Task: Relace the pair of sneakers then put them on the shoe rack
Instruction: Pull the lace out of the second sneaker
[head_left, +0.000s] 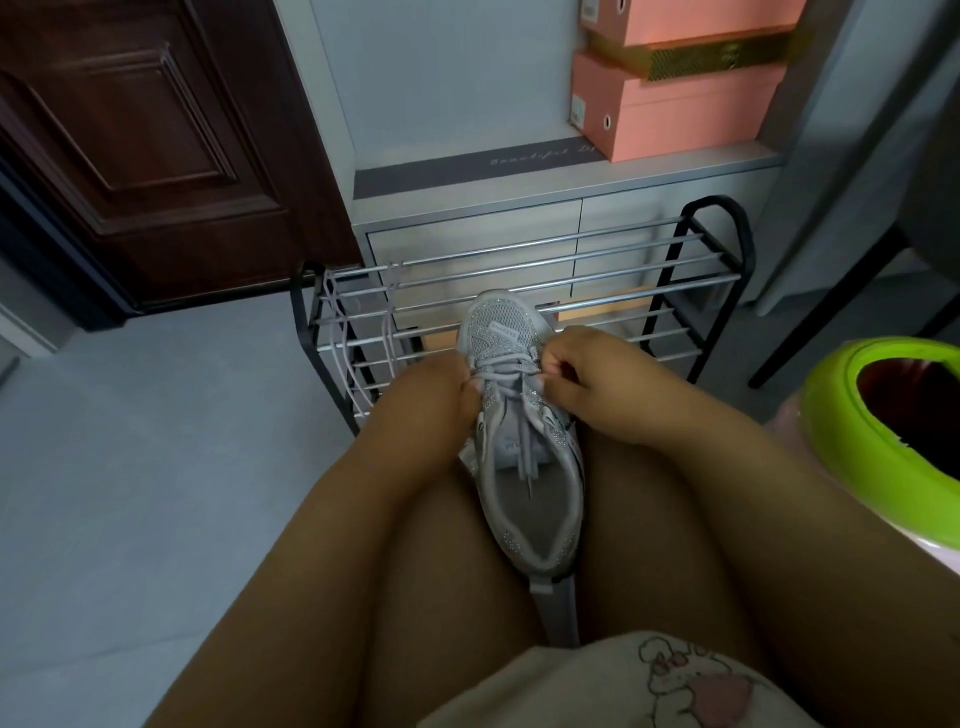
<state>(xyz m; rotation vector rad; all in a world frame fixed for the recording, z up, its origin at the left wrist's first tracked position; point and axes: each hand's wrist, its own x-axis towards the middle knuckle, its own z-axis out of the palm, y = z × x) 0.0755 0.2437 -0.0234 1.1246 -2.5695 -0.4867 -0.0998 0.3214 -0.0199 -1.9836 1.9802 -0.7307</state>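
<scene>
While one grey sneaker (519, 441) lies between the person's thighs, toe towards the far shoe rack (545, 280), the left hand (431, 387) and right hand (587, 374) each pinch its lace (506, 371). One loose lace (358, 332) hangs on the rack's left end; two pink boxes (675, 114) are stacked beyond.

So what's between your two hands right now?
The gray sneaker, its laced part; left hand and right hand pinch the lace either side, in the head view.

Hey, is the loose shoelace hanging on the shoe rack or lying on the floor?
Hanging on the rack: the loose shoelace is draped over the left-end bars of the shoe rack.
</scene>
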